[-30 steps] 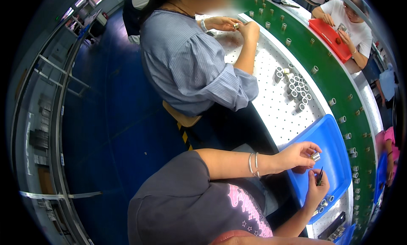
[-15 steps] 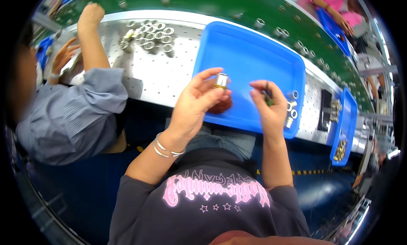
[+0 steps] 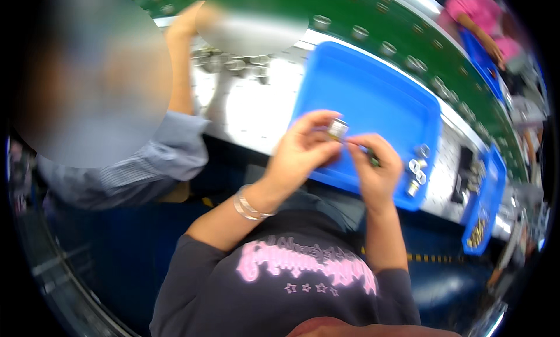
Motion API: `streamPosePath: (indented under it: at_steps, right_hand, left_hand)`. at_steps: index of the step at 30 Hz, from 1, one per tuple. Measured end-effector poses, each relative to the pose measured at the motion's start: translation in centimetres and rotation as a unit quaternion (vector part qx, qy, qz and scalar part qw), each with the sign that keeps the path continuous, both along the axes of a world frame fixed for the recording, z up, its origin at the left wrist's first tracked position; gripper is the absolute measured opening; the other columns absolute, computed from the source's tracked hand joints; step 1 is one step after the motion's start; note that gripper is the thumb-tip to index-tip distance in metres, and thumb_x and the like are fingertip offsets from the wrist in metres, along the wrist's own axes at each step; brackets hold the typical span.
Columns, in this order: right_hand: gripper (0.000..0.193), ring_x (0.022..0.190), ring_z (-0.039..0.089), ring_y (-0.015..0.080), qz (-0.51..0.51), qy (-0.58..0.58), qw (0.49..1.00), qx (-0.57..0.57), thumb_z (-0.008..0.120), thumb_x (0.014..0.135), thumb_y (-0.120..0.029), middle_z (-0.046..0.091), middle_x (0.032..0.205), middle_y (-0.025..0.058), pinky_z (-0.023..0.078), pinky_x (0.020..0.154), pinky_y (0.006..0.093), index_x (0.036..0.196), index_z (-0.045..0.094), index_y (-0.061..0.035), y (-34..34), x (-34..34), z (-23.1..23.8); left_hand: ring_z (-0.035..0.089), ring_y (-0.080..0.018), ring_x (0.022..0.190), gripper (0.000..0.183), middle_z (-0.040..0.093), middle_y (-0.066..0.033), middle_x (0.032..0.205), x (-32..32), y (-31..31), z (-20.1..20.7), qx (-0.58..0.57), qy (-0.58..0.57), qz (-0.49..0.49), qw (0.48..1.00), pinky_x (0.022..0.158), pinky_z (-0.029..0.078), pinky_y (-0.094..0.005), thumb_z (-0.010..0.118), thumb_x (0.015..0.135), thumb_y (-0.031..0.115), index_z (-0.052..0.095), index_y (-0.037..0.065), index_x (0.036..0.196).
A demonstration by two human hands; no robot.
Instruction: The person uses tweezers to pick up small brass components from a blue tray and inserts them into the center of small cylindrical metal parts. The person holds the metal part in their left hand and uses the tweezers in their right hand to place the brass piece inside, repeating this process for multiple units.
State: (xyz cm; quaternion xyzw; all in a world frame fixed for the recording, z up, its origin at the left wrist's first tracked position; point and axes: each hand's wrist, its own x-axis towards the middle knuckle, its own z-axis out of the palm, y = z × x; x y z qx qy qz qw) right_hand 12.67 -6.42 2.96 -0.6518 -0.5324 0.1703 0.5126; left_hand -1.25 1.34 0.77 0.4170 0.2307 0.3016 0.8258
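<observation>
Stretches as a pale metal worktop point(image 3: 248, 106), dotted with small holes and bowed by the lens. Borders a green belt point(image 3: 402, 30) along the far side. Bears, toward the left, a loose cluster of short silvery rings point(image 3: 236, 64), blurred and partly hidden. Carries a large blue tray point(image 3: 373, 92) near the middle, set aslant and reaching about to the near edge. Supports, farther right, a narrow black block point(image 3: 462, 170) and, just beyond, a smaller blue tray point(image 3: 493, 188). Gleams brightly between the cluster and the large blue tray.

Glare whitens the perforated tabletop point(image 3: 248, 106), motion blur softens details, and edges curve into black corners.
</observation>
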Motion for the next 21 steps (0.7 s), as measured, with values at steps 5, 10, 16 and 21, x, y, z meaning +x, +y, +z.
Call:
streamPosePath:
  at_steps: [5,10,16,21]
  right_hand:
    - [0.007,0.067,0.057,0.0162,-0.043,-0.041,0.998,0.024,0.066,0.076,0.003,0.062,0.075,0.0089,0.043,0.060,0.0247,0.081,0.063,0.0009,-0.1,-0.2,-0.5]
    - [0.011,0.062,0.038,0.0062,-0.056,0.054,0.997,-0.007,0.063,0.080,0.003,0.048,0.074,-0.0007,0.030,0.055,0.0186,0.079,0.052,-0.0010,-0.4,0.0,-2.0]
    - [0.011,0.070,0.038,0.0071,-0.005,0.109,0.994,0.004,0.055,0.089,-0.004,0.043,0.077,0.0003,0.031,0.062,0.0192,0.083,0.046,-0.0027,-0.1,0.4,-2.2]
    - [0.012,0.070,0.039,0.0077,-0.036,0.112,0.993,-0.011,0.055,0.089,-0.004,0.044,0.078,0.0012,0.031,0.062,0.0196,0.082,0.046,-0.0031,-0.5,1.6,-2.2]
  left_hand:
    - [0.053,-0.0075,0.068,0.042,0.056,-0.0029,0.082,0.5,0.2,-0.7,-0.010,-0.032,-0.021,0.999,0.057,0.043,-0.0199,0.059,0.084,-0.001,0.046,0.007,0.123]
    - [0.053,-0.0049,0.071,0.041,0.051,-0.0037,0.103,0.9,-0.1,-0.7,0.008,-0.033,0.017,0.999,0.056,0.042,-0.0176,0.062,0.081,-0.002,0.051,0.008,0.119]
    - [0.053,-0.0042,0.072,0.041,0.054,-0.0032,0.100,0.8,-0.1,-0.2,-0.013,-0.033,0.005,0.999,0.055,0.041,-0.0170,0.061,0.083,0.001,0.050,0.009,0.121]
    - [0.054,-0.0061,0.077,0.041,0.056,-0.0028,0.098,0.5,0.2,0.2,-0.050,-0.067,0.009,0.996,0.057,0.042,-0.0172,0.060,0.085,0.008,0.048,0.009,0.124]
